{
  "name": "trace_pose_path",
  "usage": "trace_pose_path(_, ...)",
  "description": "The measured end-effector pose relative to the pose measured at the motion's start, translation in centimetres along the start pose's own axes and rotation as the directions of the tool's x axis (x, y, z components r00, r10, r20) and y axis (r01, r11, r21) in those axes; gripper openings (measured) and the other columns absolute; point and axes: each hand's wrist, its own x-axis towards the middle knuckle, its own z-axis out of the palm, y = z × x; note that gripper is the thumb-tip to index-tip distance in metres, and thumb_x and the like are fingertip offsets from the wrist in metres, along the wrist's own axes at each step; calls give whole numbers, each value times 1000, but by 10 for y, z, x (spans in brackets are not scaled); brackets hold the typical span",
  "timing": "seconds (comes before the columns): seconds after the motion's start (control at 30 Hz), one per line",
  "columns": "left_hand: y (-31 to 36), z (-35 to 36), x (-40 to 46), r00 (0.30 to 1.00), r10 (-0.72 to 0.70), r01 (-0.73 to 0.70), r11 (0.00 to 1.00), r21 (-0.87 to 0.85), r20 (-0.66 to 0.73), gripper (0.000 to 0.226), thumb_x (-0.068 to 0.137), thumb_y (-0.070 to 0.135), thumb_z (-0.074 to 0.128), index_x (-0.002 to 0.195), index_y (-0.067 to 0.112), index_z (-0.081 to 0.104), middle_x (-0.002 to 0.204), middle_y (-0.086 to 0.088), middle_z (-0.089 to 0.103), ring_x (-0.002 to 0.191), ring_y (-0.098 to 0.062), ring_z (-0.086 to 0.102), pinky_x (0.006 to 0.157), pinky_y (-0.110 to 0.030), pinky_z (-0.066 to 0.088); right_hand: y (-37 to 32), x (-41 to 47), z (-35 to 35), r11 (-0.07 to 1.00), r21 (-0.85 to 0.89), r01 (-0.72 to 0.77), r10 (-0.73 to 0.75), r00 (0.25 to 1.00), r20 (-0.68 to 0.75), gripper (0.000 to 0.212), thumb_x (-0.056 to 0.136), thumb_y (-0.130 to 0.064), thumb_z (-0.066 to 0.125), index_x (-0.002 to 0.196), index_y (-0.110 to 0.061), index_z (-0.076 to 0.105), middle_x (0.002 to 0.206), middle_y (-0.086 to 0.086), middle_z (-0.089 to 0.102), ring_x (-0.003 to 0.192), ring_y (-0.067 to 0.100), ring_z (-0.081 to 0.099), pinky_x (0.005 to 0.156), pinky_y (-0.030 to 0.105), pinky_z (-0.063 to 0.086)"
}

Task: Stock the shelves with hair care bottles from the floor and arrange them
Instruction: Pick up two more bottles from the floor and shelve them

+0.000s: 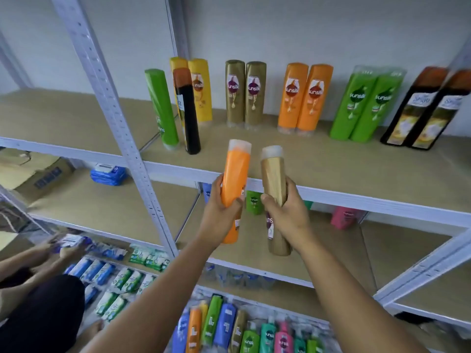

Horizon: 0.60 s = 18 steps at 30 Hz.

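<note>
Two bottles raised toward the upper shelf: orange bottle gripped around its middle by the left hand, gold bottle gripped likewise by the right hand, fingers and thumbs curled round each; both held cap end up and tilted slightly, just in front of the shelf's white front rail, not yet resting on the board. Already standing at the back of that shelf in pairs: yellow bottles, gold pair, orange pair, green pair, dark pair; nearer the left upright, a lone green bottle and a dark slim bottle set apart from the rows. More stock lying on the floor below; pink bottle on the lower shelf; another person busy with packets at lower left.

Best done, judged from the rows: carried over the rail high enough to clear it; orange placed in front of the orange pair, gold in front of the gold pair; turned to stand on the clear cap as the shelved ones do, labels facing out; lowered square and released only once steady, since tall narrow bottles set crooked could topple neighbours.
</note>
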Motion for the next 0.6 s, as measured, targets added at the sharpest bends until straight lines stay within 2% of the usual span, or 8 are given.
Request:
trace_pose_path(0.07, 12, 1, 14, 999, 40, -40, 999, -3, -26, 62, 93, 31, 57, 144, 32, 22, 109, 12, 49, 85, 3, 53, 63, -16, 40, -12, 16, -2, 1000, -2, 28, -28, 999, 20, 39, 89, -26, 61, 123, -30, 44, 97, -7, 58, 85, 11, 57, 63, 18, 42)
trace_pose_path(0.17, 29, -4, 35, 995, 90, -91, 996, -26, -53, 56, 94, 29, 55, 140, 37, 24, 106, 15, 50, 83, 6, 53, 60, -10, 41, -25, 43, 4, 998, 39, 55, -56, 998, 13, 34, 88, -24, 62, 118, -26, 46, 97, -4, 58, 85, 11, 57, 65, 16, 42)
trace_pose_path(0.3, 42, -16, 70, 982, 171, -172, 985, -14, -77, 53, 95, 26, 55, 138, 33, 25, 102, 15, 49, 82, 8, 55, 61, -8, 43, -41, 77, 21, 991, 103, 91, -90, 996, -8, 45, 88, -26, 62, 129, -21, 44, 105, -2, 59, 94, 13, 59, 71, 18, 44)
trace_pose_path(0.33, 43, -20, 80, 980, 183, -186, 982, -22, -77, 54, 95, 25, 56, 138, 33, 24, 100, 15, 50, 78, 11, 56, 61, -7, 44, -45, 85, 25, 988, 120, 94, -93, 996, -11, 46, 89, -25, 62, 130, -22, 43, 105, -2, 59, 94, 11, 59, 70, 16, 45)
trace_pose_path(0.43, 41, -31, 106, 979, 200, -201, 979, -25, -41, 61, 95, 27, 57, 142, 35, 20, 101, 12, 51, 76, 1, 58, 62, -16, 51, -54, 106, 39, 983, 150, 104, -104, 995, -9, 45, 91, -21, 60, 132, -23, 42, 99, -12, 56, 87, -3, 54, 58, -1, 39)
trace_pose_path(0.5, 38, -38, 121, 979, 204, -205, 978, -32, -18, 65, 95, 27, 56, 146, 31, 17, 103, 19, 48, 81, 2, 56, 62, -13, 51, -55, 119, 48, 982, 152, 112, -109, 994, -28, 43, 91, -20, 61, 130, -22, 43, 96, -15, 54, 87, -2, 54, 57, -2, 38)
trace_pose_path(0.6, 36, -45, 138, 971, 238, -237, 971, -28, 11, 67, 94, 28, 58, 145, 35, 15, 109, 33, 39, 94, 10, 54, 70, -7, 43, -55, 136, 60, 980, 154, 122, -111, 991, -80, 42, 89, -18, 62, 128, -19, 46, 98, -10, 57, 91, 3, 57, 59, 0, 40)
